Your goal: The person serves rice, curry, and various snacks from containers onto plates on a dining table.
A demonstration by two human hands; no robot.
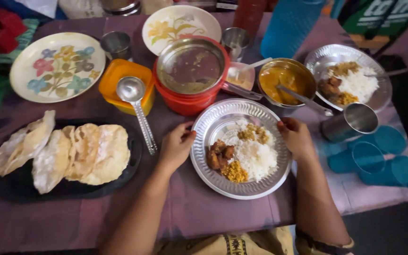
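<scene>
Both hands, left hand point(176, 144) at nine o'clock and right hand point(296, 137) at three, pinch the rim of the silver plate point(213, 123) of rice, with a steel cup point(350, 122) just beyond at three o'clock.

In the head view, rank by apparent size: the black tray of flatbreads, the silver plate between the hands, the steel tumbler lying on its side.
1. Black tray of flatbreads, largest.
2. Silver plate with rice, held by the left hand and right hand.
3. Steel tumbler on its side, smallest.
</scene>
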